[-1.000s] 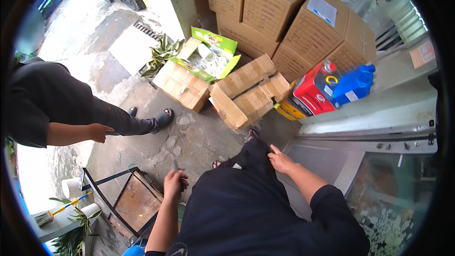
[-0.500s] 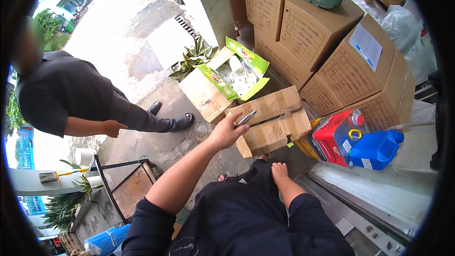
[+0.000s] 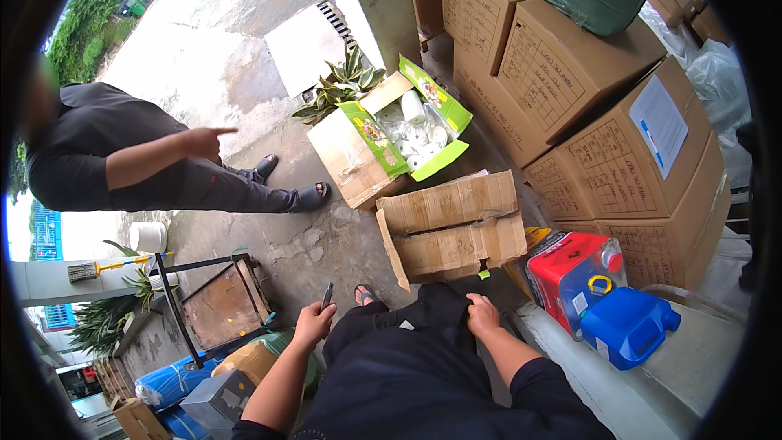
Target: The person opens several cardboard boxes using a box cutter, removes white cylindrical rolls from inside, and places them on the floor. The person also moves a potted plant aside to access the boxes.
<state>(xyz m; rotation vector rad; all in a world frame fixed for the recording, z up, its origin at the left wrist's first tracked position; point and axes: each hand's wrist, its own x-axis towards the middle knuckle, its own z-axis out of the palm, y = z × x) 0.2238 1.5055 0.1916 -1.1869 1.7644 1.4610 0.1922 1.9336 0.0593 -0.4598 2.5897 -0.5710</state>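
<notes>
Slim dark tool (image 3: 327, 294) sits clamped in the left hand's (image 3: 312, 326) grip; hold it steady; right hand (image 3: 482, 315) near trousers (image 3: 442, 310), grip cannot be told.

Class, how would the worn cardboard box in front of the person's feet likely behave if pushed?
The worn cardboard box would probably flex at its flaps, which look creased and don't quite meet. Its squared shape suggests sliding rather than rolling. Weight is hard to judge with the inside hidden.

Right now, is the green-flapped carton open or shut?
Open. The carton's green flaps are spread outward, and white rolls show inside. Can't tell how deep they go.
</notes>
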